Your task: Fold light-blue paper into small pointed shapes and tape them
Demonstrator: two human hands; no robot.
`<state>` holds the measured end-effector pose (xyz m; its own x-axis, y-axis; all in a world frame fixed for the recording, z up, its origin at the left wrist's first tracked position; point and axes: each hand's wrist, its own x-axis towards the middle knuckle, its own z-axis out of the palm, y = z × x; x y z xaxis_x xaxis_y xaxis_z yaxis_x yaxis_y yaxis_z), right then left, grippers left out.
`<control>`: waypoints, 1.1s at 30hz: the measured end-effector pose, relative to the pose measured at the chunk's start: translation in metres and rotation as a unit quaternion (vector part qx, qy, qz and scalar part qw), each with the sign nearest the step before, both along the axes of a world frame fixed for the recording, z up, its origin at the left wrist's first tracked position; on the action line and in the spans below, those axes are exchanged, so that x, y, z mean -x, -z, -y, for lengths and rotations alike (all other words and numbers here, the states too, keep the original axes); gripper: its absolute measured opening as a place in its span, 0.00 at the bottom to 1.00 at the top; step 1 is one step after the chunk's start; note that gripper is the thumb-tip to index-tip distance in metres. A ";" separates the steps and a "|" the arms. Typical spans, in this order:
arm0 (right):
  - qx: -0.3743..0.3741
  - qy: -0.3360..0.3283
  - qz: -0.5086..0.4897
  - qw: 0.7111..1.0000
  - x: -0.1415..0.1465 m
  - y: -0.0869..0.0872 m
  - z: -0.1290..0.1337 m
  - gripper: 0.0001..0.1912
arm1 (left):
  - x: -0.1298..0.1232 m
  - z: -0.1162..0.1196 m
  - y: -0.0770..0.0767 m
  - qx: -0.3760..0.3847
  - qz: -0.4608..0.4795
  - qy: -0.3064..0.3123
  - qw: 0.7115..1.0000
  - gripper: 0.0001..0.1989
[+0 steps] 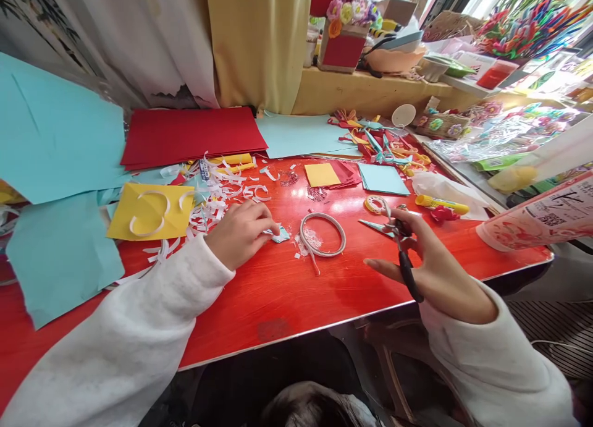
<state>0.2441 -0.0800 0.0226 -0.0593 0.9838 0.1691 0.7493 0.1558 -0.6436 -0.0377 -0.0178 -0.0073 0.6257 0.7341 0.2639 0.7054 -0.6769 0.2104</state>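
My right hand (424,263) is closed on a pair of pliers (404,254) with dark handles, held just above the red table near scissors (377,226) that lie flat. On the table my left hand (244,231) has its fingertips together at a small light blue folded paper (279,233); its palm faces down. Between the two hands lies a coil of pale cord (343,232) with one loose end toward me. A roll of tape (374,204) rests beyond the scissors.
White paper strips (210,214) and a yellow sheet (151,212) lie at left. Small yellow squares (321,175), blue squares (383,178) and a yellow glue stick (441,204) are beyond the hands. A tall pink-and-white container (546,214) leans at right. The table edge (296,335) is nearest me.
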 end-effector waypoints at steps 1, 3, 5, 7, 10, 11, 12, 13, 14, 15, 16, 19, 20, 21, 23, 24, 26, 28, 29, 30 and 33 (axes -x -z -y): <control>0.009 0.014 0.013 1.000 -0.006 0.003 0.001 0.38 | 0.000 0.001 0.000 -0.010 -0.017 0.014 1.000 0.11; 0.018 0.037 0.029 0.999 -0.017 0.012 0.003 0.37 | 0.001 0.002 -0.001 -0.029 -0.054 0.038 0.997 0.15; 0.015 0.061 0.039 0.997 -0.024 0.022 0.005 0.37 | 0.002 0.004 -0.004 -0.043 -0.088 0.050 0.994 0.16; 0.012 0.069 0.044 0.997 -0.029 0.031 0.008 0.35 | 0.002 0.007 -0.007 -0.058 -0.116 0.049 0.990 0.16; 0.034 0.053 0.060 0.996 -0.030 0.039 0.012 0.31 | 0.001 0.015 -0.010 -0.080 -0.151 0.040 0.984 0.17; 0.040 0.051 0.075 0.995 -0.030 0.040 0.013 0.30 | 0.001 0.017 -0.010 -0.085 -0.159 0.039 0.983 0.17; 0.042 0.055 0.095 0.993 -0.029 0.040 0.015 0.29 | 0.001 0.019 -0.009 -0.086 -0.162 0.037 0.982 0.18; 0.039 0.062 0.118 0.990 -0.028 0.039 0.016 0.29 | 0.002 0.021 -0.009 -0.085 -0.159 0.034 0.983 0.19; 0.029 0.070 0.142 0.987 -0.026 0.038 0.017 0.29 | 0.003 0.022 -0.008 -0.080 -0.149 0.029 0.985 0.20; 0.013 0.079 0.166 0.983 -0.024 0.036 0.017 0.29 | 0.005 0.023 -0.007 -0.073 -0.133 0.018 0.988 0.22; -0.009 0.090 0.191 0.977 -0.022 0.034 0.017 0.29 | 0.006 0.022 -0.006 -0.061 -0.113 0.003 0.992 0.23; -0.095 0.138 0.248 0.954 -0.019 0.028 0.013 0.30 | 0.011 0.018 -0.004 -0.027 -0.066 -0.026 0.997 0.24; -0.116 0.150 0.251 0.949 -0.018 0.026 0.012 0.31 | 0.012 0.016 -0.004 -0.022 -0.061 -0.024 0.998 0.23; -0.128 0.151 0.241 0.950 -0.018 0.025 0.011 0.32 | 0.012 0.015 -0.003 -0.021 -0.062 -0.019 0.998 0.23; -0.118 0.130 0.192 0.966 -0.019 0.023 0.010 0.33 | 0.013 0.015 -0.002 -0.029 -0.066 -0.005 0.997 0.23; -0.099 0.115 0.159 0.975 -0.020 0.022 0.011 0.33 | 0.013 0.015 -0.002 -0.037 -0.068 0.000 0.997 0.23; -0.044 0.087 0.101 0.990 -0.022 0.021 0.013 0.32 | 0.012 0.015 0.000 -0.056 -0.066 0.005 0.996 0.22; 0.018 0.060 0.067 0.996 -0.024 0.020 0.015 0.30 | 0.011 0.014 0.002 -0.062 -0.060 0.008 0.996 0.21; 0.041 0.046 0.062 0.996 -0.025 0.020 0.016 0.28 | 0.011 0.013 0.003 -0.056 -0.055 0.006 0.997 0.20; 0.056 0.032 0.063 0.996 -0.026 0.020 0.017 0.26 | 0.010 0.011 0.005 -0.046 -0.048 0.004 0.998 0.19; 0.049 0.023 0.080 0.995 -0.030 0.023 0.014 0.20 | 0.008 0.006 0.008 -0.030 -0.017 -0.018 0.999 0.16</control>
